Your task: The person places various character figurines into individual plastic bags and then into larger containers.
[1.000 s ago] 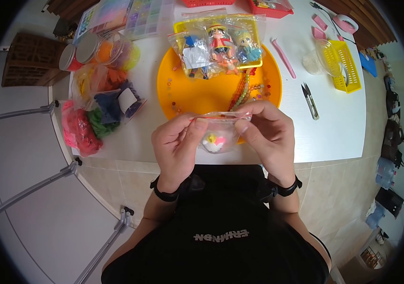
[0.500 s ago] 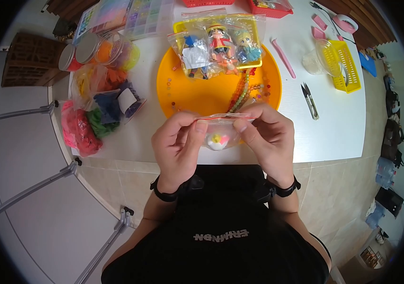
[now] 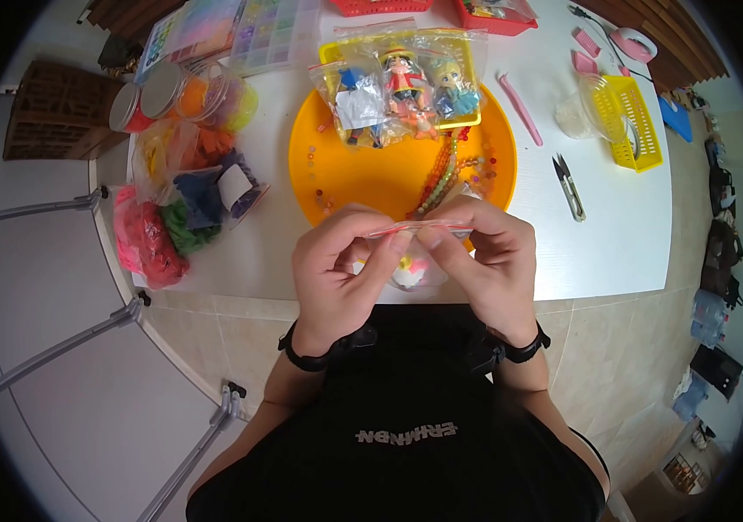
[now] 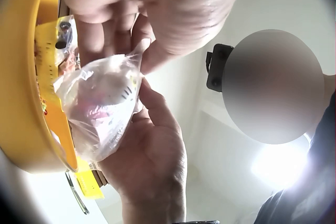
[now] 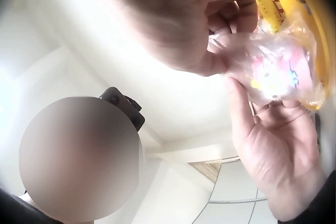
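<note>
Both hands pinch the red-lined top edge of a small clear zip bag point(image 3: 430, 277) in front of my chest. My left hand point(image 3: 335, 271) has thumb and forefinger on the strip. My right hand point(image 3: 495, 270) pinches it right beside, the two thumb tips almost meeting. Inside the bag lies a small white, pink and yellow figure point(image 3: 408, 273); its face markings show through the plastic in the right wrist view. Below the fingers the bag point(image 4: 100, 108) hangs, its plastic wrinkled. Just beyond the hands is a round orange tray point(image 3: 345, 165).
Bagged figurines point(image 3: 404, 83) lie over a yellow basket point(image 3: 476, 65) on the tray, with bead strands point(image 3: 445, 178) nearby. Thread snips point(image 3: 570, 187) and a pink tool point(image 3: 521, 109) lie at right. Bagged coloured material point(image 3: 152, 239) and lidded jars point(image 3: 161, 91) stand left.
My left hand has slid right along the bag's top strip, bringing the thumbs close together. The strip has dropped slightly, and the bag with its figure has shifted a little right.
</note>
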{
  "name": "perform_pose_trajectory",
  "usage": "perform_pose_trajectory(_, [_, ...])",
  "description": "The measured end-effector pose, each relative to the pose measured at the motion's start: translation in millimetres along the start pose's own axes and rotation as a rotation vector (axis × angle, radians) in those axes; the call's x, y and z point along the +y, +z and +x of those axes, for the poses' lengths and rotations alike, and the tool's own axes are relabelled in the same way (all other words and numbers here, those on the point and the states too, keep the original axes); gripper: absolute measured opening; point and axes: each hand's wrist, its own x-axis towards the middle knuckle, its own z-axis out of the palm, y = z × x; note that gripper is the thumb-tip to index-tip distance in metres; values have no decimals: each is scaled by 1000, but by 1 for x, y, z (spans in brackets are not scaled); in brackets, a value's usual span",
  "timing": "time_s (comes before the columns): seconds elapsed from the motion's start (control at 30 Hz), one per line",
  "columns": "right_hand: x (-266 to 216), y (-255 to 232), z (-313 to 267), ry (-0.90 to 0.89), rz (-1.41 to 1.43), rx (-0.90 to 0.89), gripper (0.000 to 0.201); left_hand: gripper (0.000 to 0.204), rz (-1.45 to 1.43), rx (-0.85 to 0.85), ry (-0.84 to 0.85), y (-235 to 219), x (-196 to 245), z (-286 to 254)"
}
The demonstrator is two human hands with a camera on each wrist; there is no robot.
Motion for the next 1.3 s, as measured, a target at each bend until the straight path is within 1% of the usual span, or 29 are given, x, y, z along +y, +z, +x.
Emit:
perform_pose_trajectory(0.03, [-1,0,0,9,2,-1,10,13,38,-3,24,-1,-1,1])
perform_pose_trajectory(0.13, [-6,-1,1,113,0,-26,10,12,105,9,80,-4,-1,2])
perform_pose_trajectory(0.23, [-1,-2,1,127,208,25,9,11,74,46,0,-7,-3,1])
perform_pose_trajectory(0.33, [0,-4,1,62,107,41,7,9,65,67,-55,-8,-3,-1])
perform_pose_trajectory(0.43, [2,-7,1,13,56,76,6,9,28,112,-72,-7,1,-1])
perform_pose_trajectory(0.53, [0,-10,2,-27,-4,46,5,9,103,79,2,-14,-1,-1])
perform_pose_trajectory(0.63, [0,-9,2,-36,-35,35,4,7,157,71,32,-17,-1,-1])
perform_pose_trajectory(0.73, [0,-9,3,74,105,21,10,6,88,89,105,-14,-1,0])
perform_pose_trajectory(0.83, [-4,-4,6,76,86,-6,21,6,61,131,74,-12,-2,1])
perform_pose_trajectory(0.93, [-11,-11,9,111,-50,-184,34,7,30,165,-30,-12,-6,-3])
perform_pose_trajectory(1.03, [-13,-10,13,57,-191,-207,40,9,52,164,15,-8,-7,-2])
perform_pose_trajectory(1.13, [-19,-12,16,83,-394,-264,48,10,42,157,107,-5,-4,3])
perform_pose_trajectory(1.23, [-14,-6,14,91,-369,-243,48,10,25,177,61,-9,-6,0])
perform_pose_trajectory(1.3, [-7,-6,13,13,-395,-278,47,9,0,166,46,-10,-4,2])
